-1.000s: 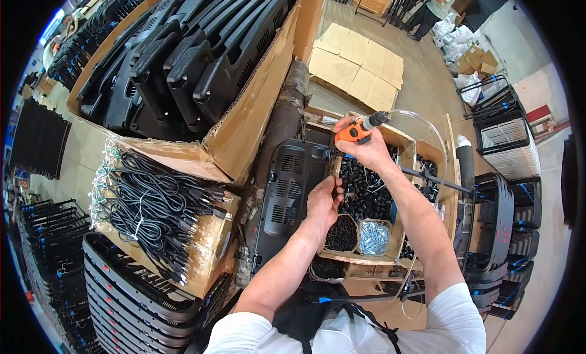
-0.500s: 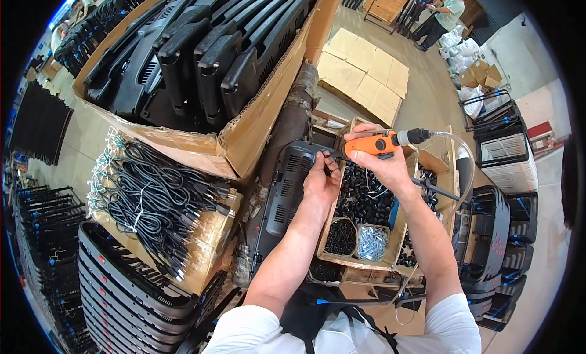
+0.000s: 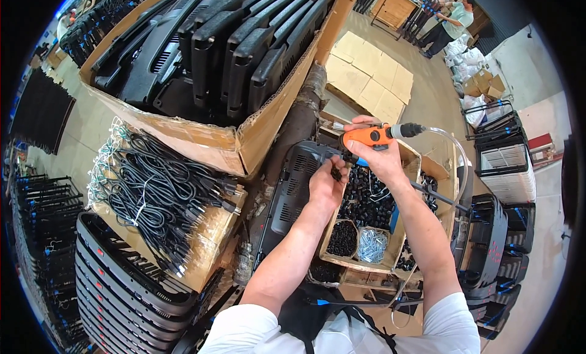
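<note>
Pale workshop floor (image 3: 427,91) lies beyond the orange-and-grey hose-fed driver (image 3: 366,136), swung level within a second so its orange end faces the black vented plastic housing (image 3: 292,195) from the right, wrapped by the right hand (image 3: 386,163), while the left hand (image 3: 325,188), half-curled around small dark pieces (image 3: 336,172), overlaps the housing.

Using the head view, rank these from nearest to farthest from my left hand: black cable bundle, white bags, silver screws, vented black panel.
From your left hand:
1. Vented black panel, close by on its left.
2. Silver screws, to the right, nearer your body.
3. Black cable bundle, well off to the left.
4. White bags, far away at upper right.
</note>
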Available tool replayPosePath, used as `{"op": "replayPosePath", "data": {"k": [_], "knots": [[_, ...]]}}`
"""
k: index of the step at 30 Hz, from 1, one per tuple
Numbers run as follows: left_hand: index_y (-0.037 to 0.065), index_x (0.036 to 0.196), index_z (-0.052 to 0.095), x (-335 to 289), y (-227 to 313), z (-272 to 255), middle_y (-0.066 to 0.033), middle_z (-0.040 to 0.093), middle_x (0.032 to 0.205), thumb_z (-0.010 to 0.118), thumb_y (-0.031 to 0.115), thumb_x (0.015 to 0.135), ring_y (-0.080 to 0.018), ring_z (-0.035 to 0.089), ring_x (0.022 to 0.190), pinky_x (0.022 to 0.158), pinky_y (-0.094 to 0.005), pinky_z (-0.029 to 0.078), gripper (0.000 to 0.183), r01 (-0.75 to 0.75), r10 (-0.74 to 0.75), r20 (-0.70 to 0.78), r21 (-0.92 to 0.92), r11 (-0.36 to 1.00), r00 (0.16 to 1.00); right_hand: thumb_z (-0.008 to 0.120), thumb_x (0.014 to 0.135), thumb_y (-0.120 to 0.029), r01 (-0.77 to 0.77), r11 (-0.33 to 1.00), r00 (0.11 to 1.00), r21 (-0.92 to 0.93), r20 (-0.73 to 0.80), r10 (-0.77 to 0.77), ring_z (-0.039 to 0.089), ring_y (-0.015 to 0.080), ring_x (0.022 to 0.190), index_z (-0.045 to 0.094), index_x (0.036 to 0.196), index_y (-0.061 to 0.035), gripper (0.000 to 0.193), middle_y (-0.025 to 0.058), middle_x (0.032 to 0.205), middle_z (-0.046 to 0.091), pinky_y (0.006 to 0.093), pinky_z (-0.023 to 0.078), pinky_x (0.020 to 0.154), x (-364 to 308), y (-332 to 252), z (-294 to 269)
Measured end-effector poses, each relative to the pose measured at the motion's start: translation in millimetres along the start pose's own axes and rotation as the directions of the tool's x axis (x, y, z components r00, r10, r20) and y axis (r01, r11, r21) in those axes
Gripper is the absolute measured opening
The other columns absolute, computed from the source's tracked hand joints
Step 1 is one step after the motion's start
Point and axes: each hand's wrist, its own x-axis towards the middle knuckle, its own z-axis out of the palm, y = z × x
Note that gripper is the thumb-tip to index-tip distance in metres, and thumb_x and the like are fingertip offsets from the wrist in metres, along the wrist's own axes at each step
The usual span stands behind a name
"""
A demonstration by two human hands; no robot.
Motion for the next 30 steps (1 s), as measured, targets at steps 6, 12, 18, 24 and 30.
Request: {"op": "replayPosePath", "data": {"k": [6, 12, 18, 24, 30], "knots": [[0.005, 0.127, 0.065, -25, -13, -28, -0.0019, 0.066, 0.096, 0.051, 0.027, 0.114, -0.0142, 0.06, 0.08, 0.069, -0.0294, 0.049, 0.029, -0.038, 0.027, 0.071, 0.158, 0.987, 0.997, 0.085, 0.084, -0.007, 0.039, 0.997, 0.998, -0.072, 0.041, -0.037, 0.069, 0.0171, 0.109, 0.062, 0.13, -0.0019, 0.051, 0.0105, 0.119, 0.074, 0.0339, 0.058, 0.096, 21, 19, 8], [0.007, 0.119, 0.069, -37, -19, -51, 0.0015, 0.063, 0.09, 0.055, 0.027, 0.112, -0.0112, 0.057, 0.072, 0.064, -0.0274, 0.046, 0.025, -0.04, 0.004, 0.183, 0.192, 0.981, 0.983, 0.084, 0.083, -0.004, -0.011, 0.992, 0.997, -0.122, 0.071, 0.02, 0.069, 0.0182, 0.11, 0.063, 0.128, -0.0005, 0.05, 0.0111, 0.118, 0.074, 0.034, 0.058, 0.097, 28, 28, 15], [0.003, 0.124, 0.067, -45, -24, -49, -0.0005, 0.065, 0.091, 0.057, 0.02, 0.111, -0.0122, 0.06, 0.075, 0.067, -0.0279, 0.052, 0.024, -0.081, 0.072, 0.051, 0.207, 0.975, 0.996, 0.085, 0.078, -0.008, -0.014, 0.969, 0.997, -0.246, 0.075, 0.033, 0.069, 0.0141, 0.104, 0.068, 0.122, -0.0035, 0.046, 0.0047, 0.111, 0.075, 0.0314, 0.056, 0.096, 34, 26, 22], [0.003, 0.129, 0.066, -56, -16, -43, -0.0006, 0.066, 0.095, 0.057, 0.018, 0.111, -0.0106, 0.061, 0.078, 0.067, -0.0264, 0.052, 0.025, -0.017, 0.002, 0.078, 0.193, 0.981, 0.997, 0.083, 0.077, -0.011, 0.009, 0.925, 0.99, -0.379, 0.13, 0.044, 0.069, 0.0146, 0.1, 0.071, 0.112, -0.0038, 0.038, 0.0044, 0.106, 0.075, 0.0311, 0.055, 0.095, 41, 24, 23], [0.002, 0.127, 0.066, -53, -18, -54, -0.0037, 0.071, 0.099, 0.06, 0.016, 0.109, -0.0125, 0.062, 0.078, 0.069, -0.0272, 0.051, 0.024, -0.062, 0.013, 0.193, 0.253, 0.965, 0.981, 0.082, 0.077, -0.013, 0.043, 0.929, 0.991, -0.368, 0.135, 0.007, 0.069, 0.0139, 0.096, 0.072, 0.111, -0.0048, 0.036, 0.0036, 0.102, 0.075, 0.0319, 0.055, 0.092, 40, 22, 22]]}}
